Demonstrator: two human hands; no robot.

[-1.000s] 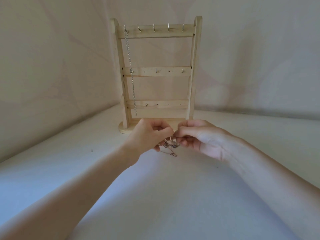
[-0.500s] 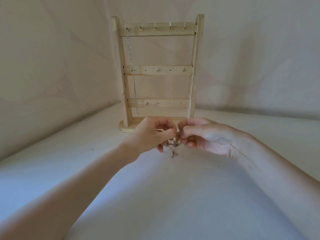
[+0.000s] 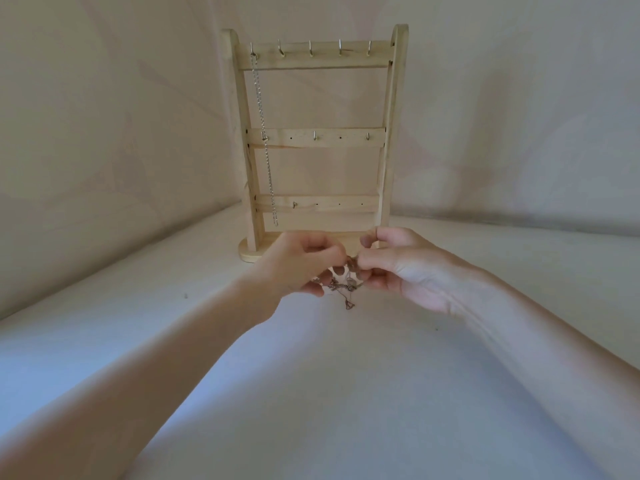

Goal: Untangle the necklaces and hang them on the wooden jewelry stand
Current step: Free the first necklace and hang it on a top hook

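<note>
A wooden jewelry stand (image 3: 389, 133) with three hooked rails stands upright at the back of the pale surface. One silver chain necklace (image 3: 264, 133) hangs straight down from the leftmost top hook. Just in front of the stand's base, my left hand (image 3: 294, 268) and my right hand (image 3: 405, 268) meet fingertip to fingertip. Both pinch a small knot of tangled thin necklaces (image 3: 346, 285) held in the air between them. A short loop of chain dangles below the knot. Most of the tangle is hidden by my fingers.
A pale cloth-covered surface (image 3: 329, 393) spreads beneath my forearms. Cloth-draped walls (image 3: 104, 133) close in on the left and behind the stand. Several bare hooks (image 3: 341, 48) line the top rail to the right of the hung chain.
My hands stayed together in front of the stand's base, working the tangle. The dangling part of the chain changed shape and now hangs as a short loop. My right thumb lifted slightly.
</note>
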